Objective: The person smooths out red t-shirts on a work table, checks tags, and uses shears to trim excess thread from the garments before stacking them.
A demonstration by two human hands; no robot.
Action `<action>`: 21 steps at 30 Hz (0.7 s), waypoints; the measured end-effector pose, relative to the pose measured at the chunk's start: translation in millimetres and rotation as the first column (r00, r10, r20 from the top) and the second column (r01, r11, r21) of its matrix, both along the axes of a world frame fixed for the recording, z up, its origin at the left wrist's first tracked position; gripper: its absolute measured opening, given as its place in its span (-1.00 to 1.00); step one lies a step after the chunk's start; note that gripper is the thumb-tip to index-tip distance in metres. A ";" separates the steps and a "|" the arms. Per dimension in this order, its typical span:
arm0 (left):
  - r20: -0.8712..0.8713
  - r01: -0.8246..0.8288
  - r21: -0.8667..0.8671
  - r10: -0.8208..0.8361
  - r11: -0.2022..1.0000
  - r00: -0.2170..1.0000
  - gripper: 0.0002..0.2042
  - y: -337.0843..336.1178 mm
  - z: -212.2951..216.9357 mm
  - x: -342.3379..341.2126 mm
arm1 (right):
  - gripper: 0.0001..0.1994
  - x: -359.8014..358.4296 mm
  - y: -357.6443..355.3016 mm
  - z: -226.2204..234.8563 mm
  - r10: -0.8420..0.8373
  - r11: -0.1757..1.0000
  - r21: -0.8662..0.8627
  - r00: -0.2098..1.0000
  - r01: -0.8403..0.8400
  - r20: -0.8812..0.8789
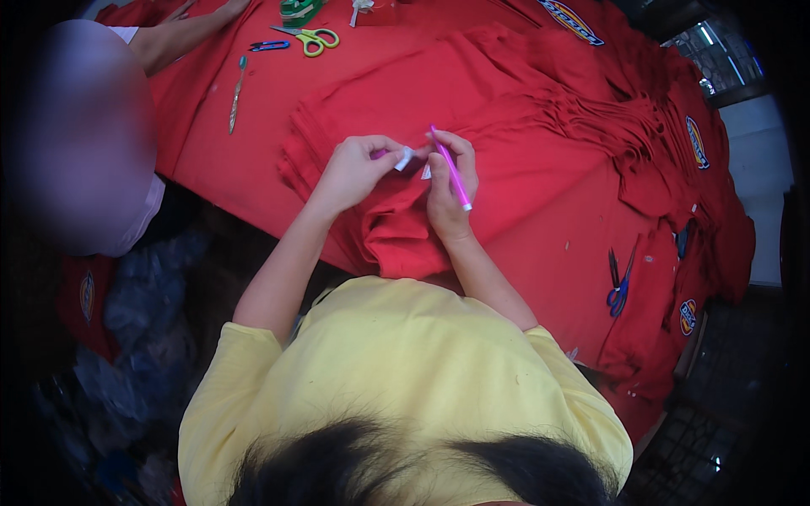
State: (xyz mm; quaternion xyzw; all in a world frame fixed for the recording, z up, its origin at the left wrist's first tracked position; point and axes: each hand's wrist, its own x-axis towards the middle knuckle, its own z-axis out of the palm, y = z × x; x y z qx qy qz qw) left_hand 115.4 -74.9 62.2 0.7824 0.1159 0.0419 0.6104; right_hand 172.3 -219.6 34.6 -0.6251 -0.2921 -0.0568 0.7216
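Pinched in the fingers of my left hand (356, 173) is a small white label (404, 158). A bit of purple also shows at those fingers, too small to name. My right hand (451, 190) is closed around a bright pink pen (451, 173) with a white end, tilted across the palm. Beside its thumb a second small white tag (426, 172) shows. Both hands are close together above a red garment (396, 228), whose bunched near part reaches my yellow shirt.
Yellow-handled scissors (319, 40), blue thread snips (269, 45) and a toothbrush (237, 97) lie at the far left. Blue-handled scissors (619, 291) lie at the right. Red garments (591, 126) are heaped along the right. Another person's arm (181, 38) rests on the table at far left.
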 end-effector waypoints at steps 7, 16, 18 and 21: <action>0.134 -0.178 0.277 0.145 0.944 0.980 -0.85 1.8 41.4 -6.2 | -0.66 -6.1 -37.4 1.1 0.154 0.984 0.116 0.969 -0.133 -0.194; 0.079 -0.120 0.505 0.093 0.854 0.993 -0.77 3.7 -31.3 -5.8 | -0.77 -6.6 -67.9 42.2 0.067 0.998 0.024 0.975 -0.063 -0.213; 0.002 -0.147 0.368 0.158 0.918 0.987 -0.79 11.3 -26.1 -5.9 | -0.79 -2.8 -49.1 30.9 0.108 0.987 -0.099 0.980 -0.125 -0.166; -0.073 -0.076 0.143 0.087 0.987 0.993 -0.79 25.2 -35.7 -6.6 | -0.88 -7.6 -14.4 25.4 0.118 0.976 -0.172 0.988 -0.134 -0.099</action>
